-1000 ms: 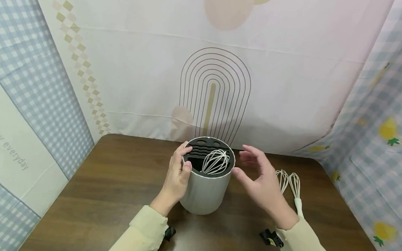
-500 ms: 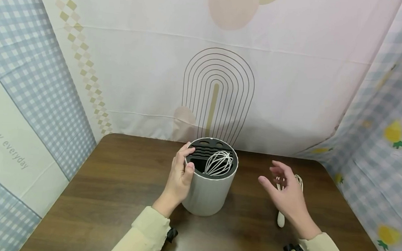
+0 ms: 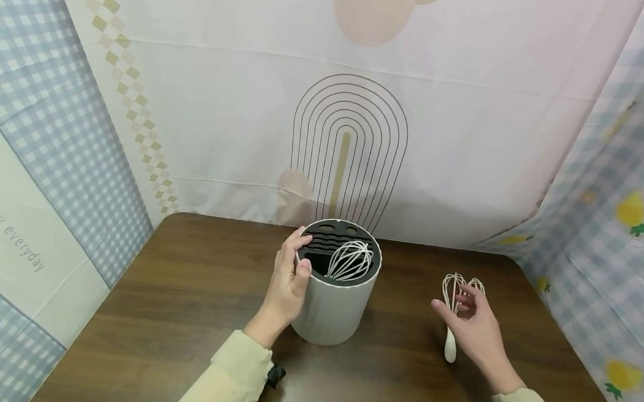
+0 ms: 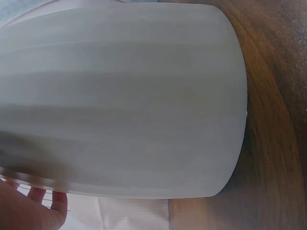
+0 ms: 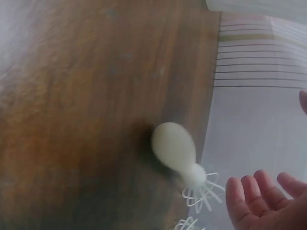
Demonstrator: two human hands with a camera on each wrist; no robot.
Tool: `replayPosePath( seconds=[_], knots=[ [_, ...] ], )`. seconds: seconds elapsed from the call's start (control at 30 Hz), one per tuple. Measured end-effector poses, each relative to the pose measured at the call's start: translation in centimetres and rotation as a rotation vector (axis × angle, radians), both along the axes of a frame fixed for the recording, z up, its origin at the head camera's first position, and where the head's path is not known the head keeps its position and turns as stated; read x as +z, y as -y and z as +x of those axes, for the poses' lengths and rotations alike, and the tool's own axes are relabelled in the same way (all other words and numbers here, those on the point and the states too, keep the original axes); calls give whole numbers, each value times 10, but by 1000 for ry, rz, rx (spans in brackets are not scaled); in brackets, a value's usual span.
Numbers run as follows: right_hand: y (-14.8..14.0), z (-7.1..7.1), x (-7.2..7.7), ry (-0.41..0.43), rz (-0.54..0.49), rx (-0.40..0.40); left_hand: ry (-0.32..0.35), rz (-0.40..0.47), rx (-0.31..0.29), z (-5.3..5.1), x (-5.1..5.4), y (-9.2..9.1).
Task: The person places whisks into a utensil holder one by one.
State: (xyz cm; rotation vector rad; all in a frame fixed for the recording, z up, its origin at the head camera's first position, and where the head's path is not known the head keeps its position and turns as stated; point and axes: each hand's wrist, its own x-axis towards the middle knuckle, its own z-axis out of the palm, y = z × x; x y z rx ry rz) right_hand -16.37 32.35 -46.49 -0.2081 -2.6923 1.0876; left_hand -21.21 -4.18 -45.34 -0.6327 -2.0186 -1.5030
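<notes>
A white cylindrical utensil holder (image 3: 328,315) with a black slotted top stands on the table, and a white whisk (image 3: 354,259) sits in its larger opening, wires up. My left hand (image 3: 288,279) grips the holder's left side at the rim. The holder's wall (image 4: 129,96) fills most of the left wrist view. At the right, my right hand (image 3: 479,330) hovers with loosely bent fingers beside a whisk (image 3: 450,347) lying on the table. A second whisk (image 3: 478,284) lies behind that hand, mostly hidden. In the right wrist view, the nearer whisk's handle (image 5: 172,146) points at the camera.
The brown wooden table (image 3: 198,316) runs back to a white patterned cloth (image 3: 222,115). Blue checked cloths hang at the left (image 3: 72,118) and right (image 3: 588,291). Bare wood shows between the holder and the lying whisks.
My right hand has moved from beside the holder's rim rightward, then down to the lying whisks. My left hand stays on the holder, and the whisk inside it has not moved.
</notes>
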Motion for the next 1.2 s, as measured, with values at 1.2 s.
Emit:
replayPosePath(
  seconds=[1.2],
  knots=[
    [-20, -3, -29, 337, -215, -48, 32, 9, -5, 2, 3, 0]
  ],
)
